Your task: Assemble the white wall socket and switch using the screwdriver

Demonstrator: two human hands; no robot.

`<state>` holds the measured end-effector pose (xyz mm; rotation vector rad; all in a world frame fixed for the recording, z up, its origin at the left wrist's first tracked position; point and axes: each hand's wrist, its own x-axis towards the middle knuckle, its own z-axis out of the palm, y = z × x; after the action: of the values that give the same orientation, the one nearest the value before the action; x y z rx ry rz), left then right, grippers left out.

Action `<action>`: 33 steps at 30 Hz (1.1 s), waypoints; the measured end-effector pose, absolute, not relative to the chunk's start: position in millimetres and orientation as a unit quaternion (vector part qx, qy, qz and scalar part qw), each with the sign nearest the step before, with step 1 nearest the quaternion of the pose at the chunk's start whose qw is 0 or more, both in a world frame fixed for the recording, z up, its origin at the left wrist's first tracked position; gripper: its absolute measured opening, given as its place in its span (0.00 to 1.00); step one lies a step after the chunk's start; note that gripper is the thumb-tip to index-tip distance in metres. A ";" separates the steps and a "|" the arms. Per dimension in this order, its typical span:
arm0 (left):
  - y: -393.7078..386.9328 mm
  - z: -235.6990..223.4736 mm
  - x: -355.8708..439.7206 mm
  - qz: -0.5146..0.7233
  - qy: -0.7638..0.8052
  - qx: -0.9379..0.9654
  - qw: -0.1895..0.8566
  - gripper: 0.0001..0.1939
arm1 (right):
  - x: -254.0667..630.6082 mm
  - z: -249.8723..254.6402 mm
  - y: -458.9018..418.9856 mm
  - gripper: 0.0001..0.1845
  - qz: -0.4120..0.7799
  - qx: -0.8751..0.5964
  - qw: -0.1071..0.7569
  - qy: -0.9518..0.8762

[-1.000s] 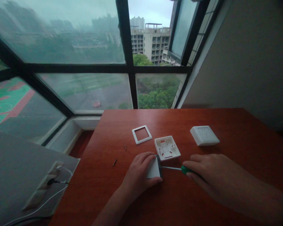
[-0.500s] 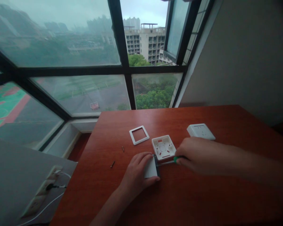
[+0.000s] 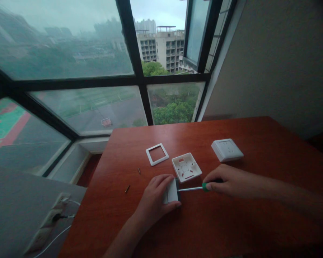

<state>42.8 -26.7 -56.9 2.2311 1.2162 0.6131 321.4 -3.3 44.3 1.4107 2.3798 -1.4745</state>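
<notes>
My left hand is closed around a white wall switch with a dark back, gripping it by its edges just above or on the table. In my right hand is a screwdriver with a green and black handle, held level. Its metal shaft points left, and the tip meets the dark side of the switch; the exact contact point is too small to make out. Behind the switch sits an open white mounting box. A white square frame lies farther back. Two screws, one long and one short, rest left of my hand.
A white socket on its box stands at the back right of the reddish-brown table. Windows with a dark frame rise behind the table. Wall outlets with plugged-in cables are at the lower left.
My right hand has shifted slightly right and down, and the screwdriver's shaft now shows more clearly against the switch's side. My left hand keeps its grip. The whole view has shifted slightly.
</notes>
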 end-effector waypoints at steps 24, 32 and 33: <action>68.8 -27.1 9.5 0.253 0.464 0.830 0.178 0.29 | 332.7 -12.1 -69.4 0.25 -0.449 0.606 -0.132 0.643; 39.0 -28.5 12.0 0.221 0.516 0.817 0.134 0.22 | 336.6 -24.2 -76.8 0.25 -0.454 0.621 -0.136 0.625; 27.8 -27.2 13.8 0.214 0.541 0.804 0.122 0.21 | 336.4 -24.4 -77.0 0.25 -0.456 0.621 -0.136 0.623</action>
<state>13.8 27.8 -27.2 2.3470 1.5805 0.6259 336.4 -77.0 -24.4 2.1395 2.1468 -1.5706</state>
